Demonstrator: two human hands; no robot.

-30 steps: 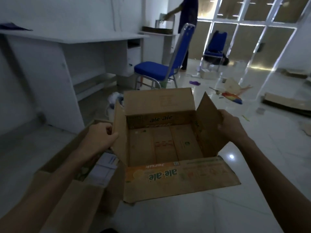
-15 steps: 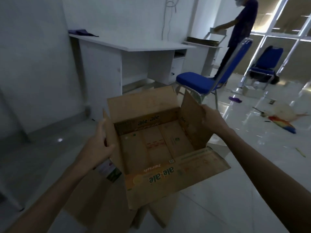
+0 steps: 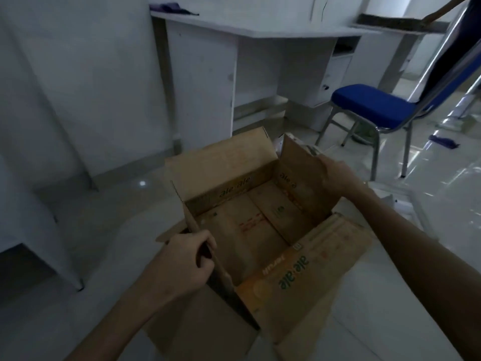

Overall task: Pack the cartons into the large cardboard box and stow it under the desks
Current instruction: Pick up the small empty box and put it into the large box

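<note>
An open brown cardboard box (image 3: 250, 230) printed "ale-ale" fills the middle of the view, empty inside, all flaps standing out. My left hand (image 3: 184, 259) grips its left side flap near the front corner. My right hand (image 3: 338, 175) holds the top of the right side flap. A second, larger cardboard box (image 3: 197, 327) lies on the floor under and in front of it, mostly hidden. The white desk (image 3: 260, 29) stands behind, with open floor space beneath it.
A blue chair (image 3: 369, 105) with metal legs stands at the right, close to the desk. Another white desk leg (image 3: 65, 256) stands at the left. A person's arm and body show at the top right. Purple scraps (image 3: 442, 142) lie on the glossy floor.
The view has swung left and down toward the desk. The ale-ale box has come lower and nearer the desk, and my left hand has shifted from the box's outer side onto the flap edge.
</note>
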